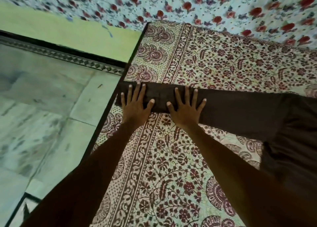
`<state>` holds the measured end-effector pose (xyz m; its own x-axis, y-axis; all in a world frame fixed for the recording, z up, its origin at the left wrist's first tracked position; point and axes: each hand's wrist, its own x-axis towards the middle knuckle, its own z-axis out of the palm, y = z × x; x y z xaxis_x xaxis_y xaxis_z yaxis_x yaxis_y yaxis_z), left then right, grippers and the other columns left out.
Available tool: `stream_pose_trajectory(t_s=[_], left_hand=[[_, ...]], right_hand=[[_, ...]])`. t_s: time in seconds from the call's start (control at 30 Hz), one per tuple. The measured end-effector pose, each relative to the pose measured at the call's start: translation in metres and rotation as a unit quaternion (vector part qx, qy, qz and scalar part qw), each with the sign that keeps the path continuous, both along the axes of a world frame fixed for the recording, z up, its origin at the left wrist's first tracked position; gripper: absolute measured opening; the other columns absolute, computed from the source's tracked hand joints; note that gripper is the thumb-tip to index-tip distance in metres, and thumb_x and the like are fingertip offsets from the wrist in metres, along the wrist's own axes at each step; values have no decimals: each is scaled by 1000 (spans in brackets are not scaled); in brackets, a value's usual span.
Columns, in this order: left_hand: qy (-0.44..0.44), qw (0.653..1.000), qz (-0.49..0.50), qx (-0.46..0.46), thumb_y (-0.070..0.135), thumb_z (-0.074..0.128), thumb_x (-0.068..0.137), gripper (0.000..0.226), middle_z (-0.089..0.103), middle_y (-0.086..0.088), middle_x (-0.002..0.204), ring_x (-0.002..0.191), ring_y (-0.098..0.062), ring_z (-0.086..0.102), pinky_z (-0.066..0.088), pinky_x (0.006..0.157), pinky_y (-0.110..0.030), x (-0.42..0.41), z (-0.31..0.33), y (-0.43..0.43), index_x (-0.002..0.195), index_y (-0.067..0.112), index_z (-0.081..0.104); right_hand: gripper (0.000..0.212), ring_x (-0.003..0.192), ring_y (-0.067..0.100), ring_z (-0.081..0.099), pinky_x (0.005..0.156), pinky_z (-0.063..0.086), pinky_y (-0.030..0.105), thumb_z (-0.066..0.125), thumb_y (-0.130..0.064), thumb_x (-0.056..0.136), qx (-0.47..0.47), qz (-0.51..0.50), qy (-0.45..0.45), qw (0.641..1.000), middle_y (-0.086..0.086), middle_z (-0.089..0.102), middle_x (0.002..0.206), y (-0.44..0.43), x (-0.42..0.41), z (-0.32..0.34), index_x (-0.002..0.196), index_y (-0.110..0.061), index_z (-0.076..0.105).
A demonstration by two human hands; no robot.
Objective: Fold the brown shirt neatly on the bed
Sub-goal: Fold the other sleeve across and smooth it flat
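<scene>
The brown shirt [248, 117] lies on the bed's patterned cover [171, 166]. One long sleeve stretches left across the cover to the bed's left edge, and the body bunches at the right side of the view. My left hand [135, 103] lies flat with spread fingers on the sleeve's end near the bed edge. My right hand [186, 106] presses flat on the sleeve just to the right of it, fingers spread. Neither hand grips the cloth.
The bed's dark left edge [120, 82] runs diagonally, with pale tiled floor [42, 115] beyond it. A light sheet with red flowers [205, 7] covers the far part of the bed. A green wall [68, 29] stands at the upper left.
</scene>
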<state>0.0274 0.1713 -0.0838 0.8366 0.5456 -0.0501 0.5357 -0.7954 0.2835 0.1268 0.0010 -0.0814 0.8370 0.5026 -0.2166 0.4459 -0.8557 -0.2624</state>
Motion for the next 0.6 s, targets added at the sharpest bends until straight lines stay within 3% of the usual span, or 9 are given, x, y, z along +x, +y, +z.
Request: stream_pose_trajectory(t_s=[0.1, 0.27, 0.43, 0.5, 0.6], left_hand=[[-25, 999, -35, 5, 64, 34, 92, 74, 5, -2, 163, 150, -23, 4, 0, 120, -50, -5, 3, 13, 154, 30, 11], [37, 996, -76, 4, 65, 34, 92, 73, 5, 3, 163, 151, -18, 1, 5, 116, -61, -1, 3, 37, 153, 34, 10], [95, 992, -80, -1, 60, 30, 96, 69, -2, 2, 163, 150, -19, -6, -6, 115, -64, 7, 13, 37, 154, 31, 6], [97, 993, -55, 25, 53, 35, 97, 66, 4, -3, 163, 150, -24, -3, -7, 115, -63, 10, 28, 21, 154, 26, 13], [14, 999, -18, 28, 27, 60, 86, 67, 25, -6, 157, 147, -28, 16, 5, 119, -57, 6, 49, -36, 147, 20, 33]], right_hand=[[69, 146, 31, -23, 110, -13, 67, 16, -69, 92, -14, 6, -3, 1000, 0, -17, 161, 1, 2, 1, 152, -40, -5], [69, 145, 31, -24, 108, -17, 65, 15, -69, 93, -29, 11, 9, 999, -1, -19, 161, 2, 3, 1, 151, -40, -6], [62, 149, 29, -11, 114, -4, 64, 11, -61, 97, -35, 46, -13, 998, -2, -7, 163, -15, 8, 11, 152, -39, -2], [60, 149, 30, -4, 116, 1, 62, 9, -60, 98, -40, 32, -30, 998, 1, -1, 163, -39, 3, 13, 153, -37, 2], [59, 149, 33, 6, 116, 7, 61, 14, -57, 100, -38, -34, -64, 997, 10, 7, 162, -89, -20, 13, 154, -32, 10]])
